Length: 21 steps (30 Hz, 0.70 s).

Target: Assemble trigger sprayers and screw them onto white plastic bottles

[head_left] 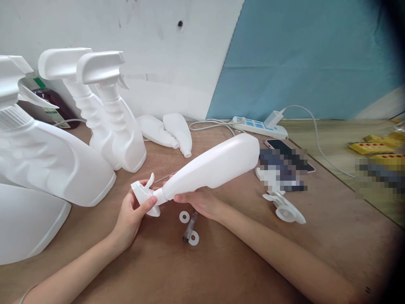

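Note:
A white spray bottle [215,164] is held tilted above the table, its base up to the right and its neck down to the left. My left hand [133,211] is closed around the white trigger sprayer head [144,196], the thumb on the ribbed collar. Under the bottle near its neck, my right hand [199,202] grips the body, with the thumb along the side. The collar sits at the bottle's neck; whether it is fully tightened I cannot tell. Below lie two white washers [184,217] and a small clear tube [190,228] with a dark end.
Several white spray bottles [126,135] with heads stand at the left. Two bottles without heads [179,131] lie by the wall. At the right are loose white sprayer parts [286,211], a phone [292,156] and a power strip [261,128] with cables.

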Tool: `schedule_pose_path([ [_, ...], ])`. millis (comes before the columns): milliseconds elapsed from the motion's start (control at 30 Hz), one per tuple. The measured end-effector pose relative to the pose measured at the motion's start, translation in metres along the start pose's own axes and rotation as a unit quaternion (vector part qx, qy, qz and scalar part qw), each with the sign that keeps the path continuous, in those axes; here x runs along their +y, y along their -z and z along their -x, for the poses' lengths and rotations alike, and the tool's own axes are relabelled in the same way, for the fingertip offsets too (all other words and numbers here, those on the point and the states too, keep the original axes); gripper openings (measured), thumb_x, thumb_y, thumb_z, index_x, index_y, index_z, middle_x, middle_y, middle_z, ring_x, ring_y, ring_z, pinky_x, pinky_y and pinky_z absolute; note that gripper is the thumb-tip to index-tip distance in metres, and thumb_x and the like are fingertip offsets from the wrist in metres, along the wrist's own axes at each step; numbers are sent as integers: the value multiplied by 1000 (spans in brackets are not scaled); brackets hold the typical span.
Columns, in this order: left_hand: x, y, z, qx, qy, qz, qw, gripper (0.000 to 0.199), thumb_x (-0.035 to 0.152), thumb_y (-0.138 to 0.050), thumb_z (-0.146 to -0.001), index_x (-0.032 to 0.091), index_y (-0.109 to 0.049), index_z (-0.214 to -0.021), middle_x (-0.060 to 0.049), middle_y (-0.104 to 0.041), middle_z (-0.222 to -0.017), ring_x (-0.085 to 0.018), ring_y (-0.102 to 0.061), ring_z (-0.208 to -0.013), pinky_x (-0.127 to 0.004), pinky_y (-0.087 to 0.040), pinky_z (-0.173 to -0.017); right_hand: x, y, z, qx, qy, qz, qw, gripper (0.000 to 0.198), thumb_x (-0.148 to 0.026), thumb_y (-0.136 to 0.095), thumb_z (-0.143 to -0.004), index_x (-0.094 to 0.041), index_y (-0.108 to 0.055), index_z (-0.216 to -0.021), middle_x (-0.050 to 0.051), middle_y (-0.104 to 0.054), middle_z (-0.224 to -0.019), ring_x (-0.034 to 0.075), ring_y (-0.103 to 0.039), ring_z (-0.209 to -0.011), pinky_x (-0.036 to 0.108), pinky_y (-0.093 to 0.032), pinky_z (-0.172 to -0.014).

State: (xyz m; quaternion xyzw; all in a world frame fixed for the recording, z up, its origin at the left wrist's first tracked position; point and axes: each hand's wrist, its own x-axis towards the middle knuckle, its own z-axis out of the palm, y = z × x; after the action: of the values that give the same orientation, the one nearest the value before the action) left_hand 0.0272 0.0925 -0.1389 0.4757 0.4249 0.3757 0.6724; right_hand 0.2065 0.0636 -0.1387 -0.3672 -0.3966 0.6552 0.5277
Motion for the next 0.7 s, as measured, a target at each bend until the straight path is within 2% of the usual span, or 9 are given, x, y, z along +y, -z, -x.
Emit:
schedule_pose_path([
  [133, -1, 0, 0, -2, 24, -21, 999, 53, 39, -70, -63, 17, -49, -106, -6, -62, -93, -20, -60, -79, -30, -46, -69, 1, 1, 0, 2, -12, 5, 1000, 38, -17, -72, -64, -27, -61, -99, -2, -67, -97, 19, -60, -95, 37, -43, -90],
  [300, 3, -8, 4, 42, -33, -32, 998, 60, 32, -78, -51, 19, -49, -101, -5, -60, -95, -21, -57, -87, -27, -46, -69, 1, 0, 0, -3, 3, -2, 1000, 37, -17, -73, -62, -27, -62, -96, -3, -66, -99, 18, -58, -98, 35, -42, -91],
  [500, 2, -4, 1, -17, 27, -40, 999, 51, 44, -67, -65, 19, -49, -105, -4, -61, -86, -18, -59, -72, -29, -47, -64, -1, -1, -1, -37, -3, 20, 999, 27, -23, -69, -67, -22, -65, -94, 0, -68, -94, 20, -59, -96, 37, -42, -90],
  [600, 1, -4, -1, -12, 5, -73, 997, 46, 41, -69, -63, 18, -53, -99, -3, -60, -86, -17, -58, -74, -26, -47, -65, 2, 1, 0, -30, 2, 22, 999, 24, -22, -69, -68, -23, -65, -91, -1, -68, -93, 19, -60, -94, 36, -43, -89],
  [700, 3, -5, 2, 16, -28, -101, 994, 38, 40, -71, -61, 18, -57, -89, -2, -60, -84, -15, -56, -73, -21, -45, -59, 5, 2, 2, 11, -19, 30, 999, 23, -22, -71, -65, -23, -66, -87, 0, -68, -93, 20, -60, -93, 37, -44, -88],
])
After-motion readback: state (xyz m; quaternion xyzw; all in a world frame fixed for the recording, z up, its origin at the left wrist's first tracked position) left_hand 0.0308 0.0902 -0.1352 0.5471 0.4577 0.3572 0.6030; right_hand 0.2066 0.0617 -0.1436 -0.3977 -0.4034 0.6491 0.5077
